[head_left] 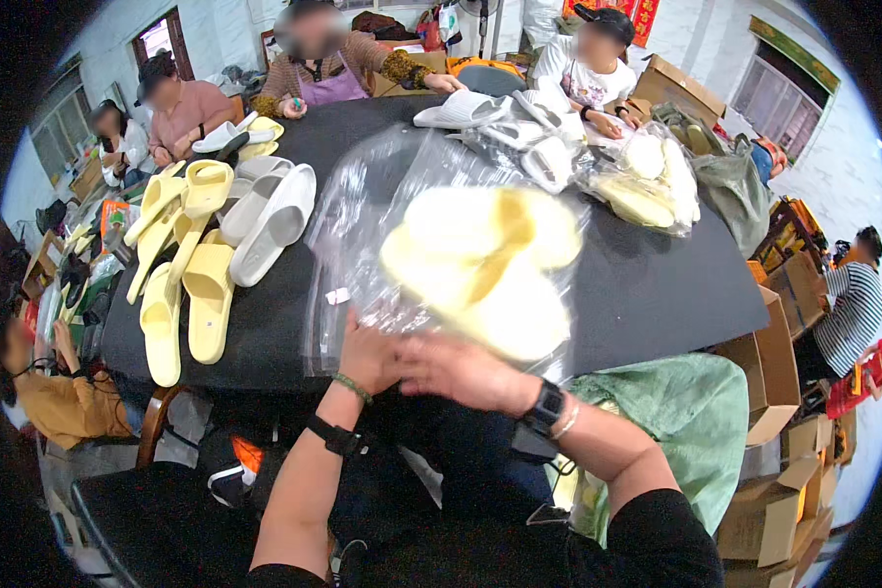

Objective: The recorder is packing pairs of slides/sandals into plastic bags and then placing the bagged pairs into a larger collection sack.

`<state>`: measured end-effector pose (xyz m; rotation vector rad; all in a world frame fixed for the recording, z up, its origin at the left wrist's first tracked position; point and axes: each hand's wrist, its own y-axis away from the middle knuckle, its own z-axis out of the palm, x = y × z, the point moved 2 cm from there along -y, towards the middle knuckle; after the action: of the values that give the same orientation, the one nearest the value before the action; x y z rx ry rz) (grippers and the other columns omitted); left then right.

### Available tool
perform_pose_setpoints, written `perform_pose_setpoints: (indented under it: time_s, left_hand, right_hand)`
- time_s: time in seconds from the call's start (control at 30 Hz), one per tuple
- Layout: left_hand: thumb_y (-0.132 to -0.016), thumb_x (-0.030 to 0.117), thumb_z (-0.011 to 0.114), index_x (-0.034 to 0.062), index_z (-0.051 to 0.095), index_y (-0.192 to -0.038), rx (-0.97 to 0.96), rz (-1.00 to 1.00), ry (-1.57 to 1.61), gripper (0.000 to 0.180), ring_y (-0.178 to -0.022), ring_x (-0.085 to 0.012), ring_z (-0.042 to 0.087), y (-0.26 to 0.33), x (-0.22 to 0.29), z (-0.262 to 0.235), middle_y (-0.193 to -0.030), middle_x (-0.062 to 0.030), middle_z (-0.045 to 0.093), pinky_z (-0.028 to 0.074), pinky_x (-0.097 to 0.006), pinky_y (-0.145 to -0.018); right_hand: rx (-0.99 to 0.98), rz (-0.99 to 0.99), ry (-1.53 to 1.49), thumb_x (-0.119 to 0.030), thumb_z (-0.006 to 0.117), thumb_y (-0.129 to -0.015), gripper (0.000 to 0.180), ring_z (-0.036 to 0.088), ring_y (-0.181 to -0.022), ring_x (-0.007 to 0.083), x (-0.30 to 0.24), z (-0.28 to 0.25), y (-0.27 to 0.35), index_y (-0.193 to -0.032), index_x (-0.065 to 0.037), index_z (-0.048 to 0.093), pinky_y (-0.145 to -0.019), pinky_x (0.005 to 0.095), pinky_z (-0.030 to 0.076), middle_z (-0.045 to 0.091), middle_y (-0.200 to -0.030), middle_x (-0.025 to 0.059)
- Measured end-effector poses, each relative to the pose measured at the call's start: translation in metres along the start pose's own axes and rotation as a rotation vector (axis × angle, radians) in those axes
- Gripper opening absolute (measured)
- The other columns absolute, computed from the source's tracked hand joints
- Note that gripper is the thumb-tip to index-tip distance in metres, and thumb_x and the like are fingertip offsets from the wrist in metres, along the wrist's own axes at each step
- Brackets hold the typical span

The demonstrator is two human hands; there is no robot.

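In front of me lies a pair of pale yellow slippers (519, 306), smeared by motion, on or in clear plastic bags (348, 250) spread over the dark table (647, 294). My left hand (370, 358) is at the near edge of the plastic, a finger or thumb pointing up beside a small white tag (337, 296). My right hand (461, 370) crosses toward it, just below the slippers, and is blurred. The two hands overlap, hiding most of the left fingers. Whether either hand grips the plastic cannot be made out.
Loose yellow slippers (209, 304) and grey slippers (274, 223) lie at left. Far off are grey slippers (470, 110) and bagged yellow ones (637, 201). A green sack (676, 431) hangs at the near right edge, beside cardboard boxes (769, 372). Several people sit around the table.
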<state>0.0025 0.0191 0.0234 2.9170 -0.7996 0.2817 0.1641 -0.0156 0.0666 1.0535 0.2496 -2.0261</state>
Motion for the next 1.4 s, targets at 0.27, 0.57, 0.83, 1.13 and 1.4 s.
perform_pose_setpoints:
  time_s: [0.27, 0.57, 0.83, 1.13, 1.4]
  left_hand:
    - [-0.080, 0.036, 0.067, 0.0123, 0.060, -0.123, 0.160, -0.151, 0.058, 0.050, -0.119, -0.0336, 0.052, -0.002, -0.019, 0.039, -0.123, -0.0157, 0.060, 0.038, -0.049, -0.102]
    - [-0.079, 0.034, 0.068, 0.0104, 0.065, -0.111, 0.486, 0.001, -0.023, 0.040, -0.099, -0.0325, 0.062, -0.002, -0.018, 0.036, -0.107, -0.0142, 0.066, 0.049, -0.046, -0.087]
    - [-0.083, 0.041, 0.066, 0.0145, 0.058, -0.126, 0.421, 0.008, 0.004, 0.051, -0.121, -0.0347, 0.050, 0.000, -0.011, 0.032, -0.131, -0.0150, 0.055, 0.039, -0.048, -0.104]
    - [-0.085, 0.052, 0.060, 0.0179, 0.061, -0.125, 0.547, 0.043, -0.110, 0.053, -0.128, -0.0307, 0.045, 0.002, -0.009, 0.022, -0.134, -0.0106, 0.054, 0.026, -0.059, -0.108]
    - [-0.086, 0.048, 0.061, 0.0101, 0.067, -0.109, 0.377, 0.001, 0.058, 0.045, -0.111, -0.0337, 0.057, -0.005, -0.017, 0.025, -0.114, -0.0136, 0.065, 0.025, -0.060, -0.107]
  right_hand:
    - [-0.009, 0.051, 0.656, -0.019, 0.049, -0.101, 0.031, 0.066, -0.092, 0.0151, -0.026, -0.009, 0.039, -0.128, -0.003, 0.053, -0.081, 0.0272, 0.052, 0.067, -0.110, 0.0081]
    - [0.966, 0.022, 1.152, -0.019, 0.064, -0.092, 0.039, 0.063, -0.063, 0.0136, -0.088, -0.110, 0.084, -0.119, 0.004, 0.046, -0.056, 0.0296, 0.051, 0.065, -0.075, 0.0099]
    - [0.793, -0.324, 1.108, -0.004, 0.065, -0.083, 0.061, 0.062, -0.062, 0.0180, -0.087, -0.157, 0.047, -0.134, -0.001, 0.033, -0.059, 0.0324, 0.051, 0.063, -0.074, 0.0102]
    - [0.938, -0.261, 1.140, 0.000, 0.052, -0.085, 0.045, 0.067, -0.082, 0.0337, -0.095, -0.171, 0.009, -0.129, -0.004, 0.040, -0.071, 0.0423, 0.051, 0.065, -0.084, 0.0198]
    - [1.128, -0.572, 1.540, 0.001, 0.052, -0.082, 0.048, 0.061, -0.089, 0.0385, -0.082, -0.197, 0.009, -0.128, -0.005, 0.042, -0.078, 0.0446, 0.050, 0.061, -0.096, 0.0230]
